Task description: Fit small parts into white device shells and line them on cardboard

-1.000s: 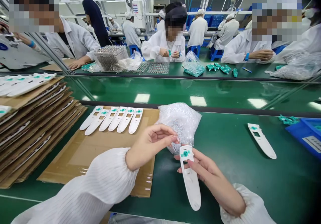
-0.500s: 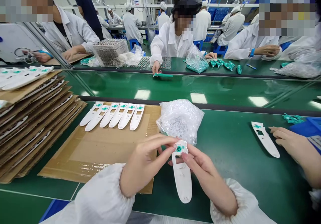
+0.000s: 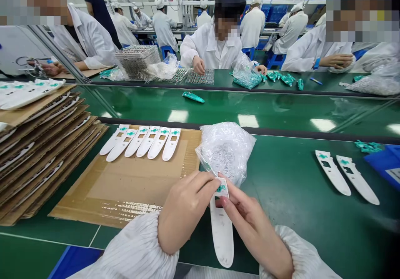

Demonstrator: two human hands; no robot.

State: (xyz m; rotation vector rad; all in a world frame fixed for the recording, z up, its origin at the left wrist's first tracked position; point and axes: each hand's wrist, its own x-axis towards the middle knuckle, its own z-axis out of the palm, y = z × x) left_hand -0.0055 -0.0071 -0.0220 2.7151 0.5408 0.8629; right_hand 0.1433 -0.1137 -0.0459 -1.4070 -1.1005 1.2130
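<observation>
A second white shell [image 3: 359, 182] now lies beside the first shell [image 3: 334, 175], on the counter's right [image 3: 290, 174]. Near the clear bag [image 3: 229, 149], our right hand [image 3: 253, 225] grips our working shell [image 3: 222, 239]; our left hand [image 3: 187, 208] pinches its green-fitted end, seemingly fitting something hidden. Next needs steady pressure.

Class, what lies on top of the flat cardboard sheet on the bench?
Six white parts with green pieces lie along the far edge of the cardboard sheet. The left hand and sleeve hide its near right part; anything there cannot be seen.
</observation>
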